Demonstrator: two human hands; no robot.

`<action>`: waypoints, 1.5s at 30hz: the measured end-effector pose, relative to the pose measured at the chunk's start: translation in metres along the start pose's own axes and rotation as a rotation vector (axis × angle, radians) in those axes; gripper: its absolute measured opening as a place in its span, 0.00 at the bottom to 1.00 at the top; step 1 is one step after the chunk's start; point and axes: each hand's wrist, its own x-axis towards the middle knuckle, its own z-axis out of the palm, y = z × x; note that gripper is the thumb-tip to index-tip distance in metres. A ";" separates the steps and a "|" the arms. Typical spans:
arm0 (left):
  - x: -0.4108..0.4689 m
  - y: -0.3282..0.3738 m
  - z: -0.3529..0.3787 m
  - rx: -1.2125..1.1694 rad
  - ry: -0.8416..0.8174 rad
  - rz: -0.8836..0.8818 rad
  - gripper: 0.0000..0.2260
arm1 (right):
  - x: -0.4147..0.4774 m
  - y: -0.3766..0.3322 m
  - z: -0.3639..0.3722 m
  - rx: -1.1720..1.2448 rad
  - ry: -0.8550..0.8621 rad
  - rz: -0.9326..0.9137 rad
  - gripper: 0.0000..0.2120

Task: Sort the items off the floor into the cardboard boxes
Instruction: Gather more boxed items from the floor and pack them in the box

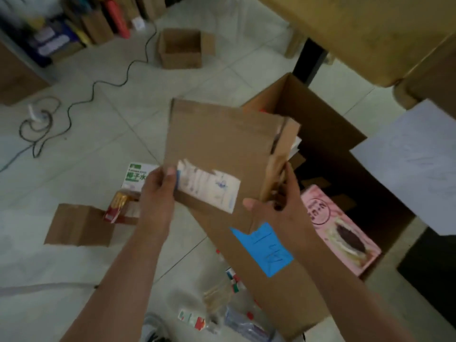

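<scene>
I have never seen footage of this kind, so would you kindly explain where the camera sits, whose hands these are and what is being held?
There is no machine here. A person wears one wide-angle camera on the head, looking forward and down, so the two bare arms are their own. The left hand and right hand each grip a side of a brown cardboard piece bearing a torn white label. Behind it stands a large open cardboard box with a pink package inside. On the tiled floor lie a green-and-white carton, a red packet, a small brown box, clear bags, a black cable and, farther off, a smaller open box.
</scene>
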 end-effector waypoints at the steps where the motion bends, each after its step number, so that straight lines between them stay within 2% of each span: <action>1: 0.002 0.012 0.025 -0.001 -0.019 0.040 0.09 | 0.009 -0.006 -0.020 0.074 0.036 0.022 0.55; 4: -0.002 0.035 0.091 0.103 -0.044 0.100 0.12 | 0.034 -0.008 -0.064 0.310 0.161 0.129 0.54; 7: -0.013 0.030 0.133 0.208 -0.039 0.090 0.12 | 0.061 0.004 -0.081 0.409 0.305 0.234 0.49; 9: -0.017 0.013 0.151 0.195 -0.112 0.023 0.11 | 0.082 0.012 -0.084 0.450 0.362 0.298 0.48; 10: -0.019 0.003 0.156 0.208 -0.157 -0.037 0.14 | 0.092 0.015 -0.082 0.464 0.374 0.337 0.48; 12: -0.019 -0.016 0.158 0.279 -0.215 -0.156 0.25 | 0.114 0.025 -0.075 0.486 0.351 0.425 0.47; 15: -0.016 -0.037 0.148 0.365 -0.254 -0.240 0.29 | 0.133 0.048 -0.054 0.411 0.186 0.534 0.45; 19: -0.013 -0.044 0.133 0.401 -0.288 -0.257 0.27 | 0.142 0.083 -0.041 0.019 0.015 0.498 0.28; 23: -0.010 -0.046 0.121 0.371 -0.297 -0.245 0.25 | 0.141 0.088 -0.040 -0.070 -0.166 0.479 0.26; 27: -0.008 -0.051 0.097 0.317 -0.278 -0.233 0.23 | 0.129 0.080 -0.021 -0.145 -0.063 0.370 0.23; 29: -0.009 -0.055 0.081 0.224 -0.252 -0.238 0.21 | 0.118 0.072 -0.007 -0.244 0.060 0.252 0.22; 31: -0.010 -0.059 0.060 0.122 -0.212 -0.239 0.18 | 0.106 0.063 0.012 -0.243 0.122 0.102 0.22; 33: -0.012 -0.067 0.035 0.071 -0.151 -0.185 0.15 | 0.092 0.054 0.036 -0.184 0.127 -0.019 0.18; 36: -0.021 -0.084 -0.006 -0.015 -0.065 -0.190 0.12 | 0.054 0.050 0.079 0.004 0.011 -0.135 0.13; 39: -0.043 -0.115 -0.042 -0.079 -0.027 -0.284 0.12 | -0.001 0.077 0.114 -0.027 -0.093 -0.107 0.12; 43: -0.083 -0.167 -0.073 -0.197 0.012 -0.467 0.15 | -0.060 0.152 0.133 -0.259 -0.220 0.144 0.11; 45: -0.098 -0.191 -0.085 -0.210 0.006 -0.528 0.15 | -0.064 0.182 0.130 -0.376 -0.222 0.247 0.10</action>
